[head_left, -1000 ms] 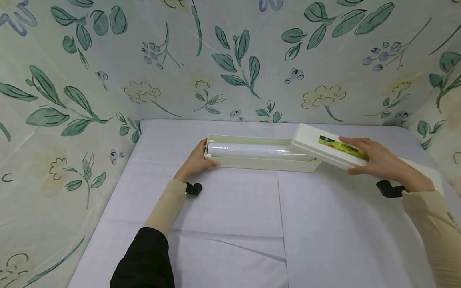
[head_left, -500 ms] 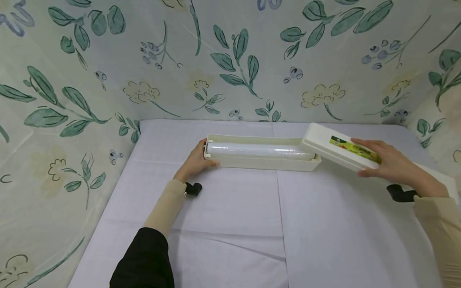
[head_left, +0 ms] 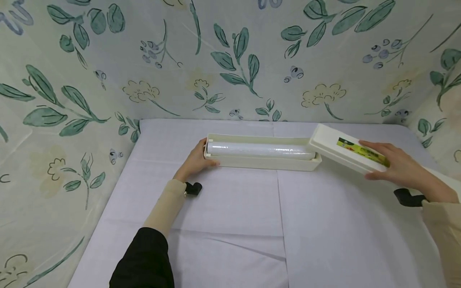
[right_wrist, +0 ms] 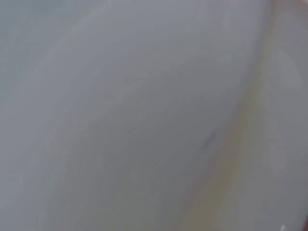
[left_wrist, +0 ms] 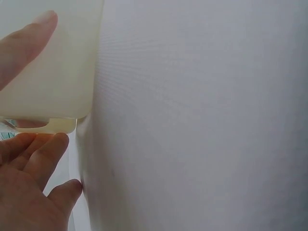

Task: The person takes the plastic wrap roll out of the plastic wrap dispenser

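A long cream plastic box (head_left: 263, 163) lies on the white-covered table, its top uncovered. Inside it rests a shiny roll of cling film (head_left: 252, 149). My left hand (head_left: 194, 162) grips the box's left end, thumb at the front; the left wrist view shows fingers around the pale end wall (left_wrist: 57, 91). To the right, my right hand (head_left: 403, 170) holds the white lid (head_left: 327, 142) from above, across a green and yellow label (head_left: 360, 151). The lid slants down to the right, its left end overlapping the box's right end in the head view. The right wrist view is badly blurred.
A white cloth (head_left: 223, 216) with fold creases covers the table. Behind and at the sides hangs a leaf-patterned fabric (head_left: 237, 60). Small black wrist mounts (head_left: 194, 189) stick out at both wrists.
My right hand has drawn the lid to the right and slightly toward me, uncovering more of the cling film roll. The left hand and the box have stayed in place.
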The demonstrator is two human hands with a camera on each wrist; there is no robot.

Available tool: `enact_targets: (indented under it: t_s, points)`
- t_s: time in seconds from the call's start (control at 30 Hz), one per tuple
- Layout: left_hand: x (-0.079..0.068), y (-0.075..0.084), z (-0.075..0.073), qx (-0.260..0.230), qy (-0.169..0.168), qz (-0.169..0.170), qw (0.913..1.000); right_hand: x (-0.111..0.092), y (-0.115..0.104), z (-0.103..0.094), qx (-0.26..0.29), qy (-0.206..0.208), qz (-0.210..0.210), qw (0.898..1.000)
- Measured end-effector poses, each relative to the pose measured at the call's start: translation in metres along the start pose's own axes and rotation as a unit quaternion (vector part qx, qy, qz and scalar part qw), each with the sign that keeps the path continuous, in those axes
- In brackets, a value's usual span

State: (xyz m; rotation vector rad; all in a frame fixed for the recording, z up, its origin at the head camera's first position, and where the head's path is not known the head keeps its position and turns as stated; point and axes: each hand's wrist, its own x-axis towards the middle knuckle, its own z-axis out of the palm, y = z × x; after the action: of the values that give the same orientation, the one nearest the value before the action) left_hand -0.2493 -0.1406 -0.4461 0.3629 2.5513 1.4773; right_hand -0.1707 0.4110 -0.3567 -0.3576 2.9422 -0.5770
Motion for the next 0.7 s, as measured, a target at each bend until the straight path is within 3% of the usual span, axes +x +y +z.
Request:
enact_targets:
  t_s: [0.7]
  points:
    - [0.001,-0.001,0.000,-0.003,0.000,-0.005,1.0000,-0.019,0.026,0.002,-0.022,0.021,0.026,0.999]
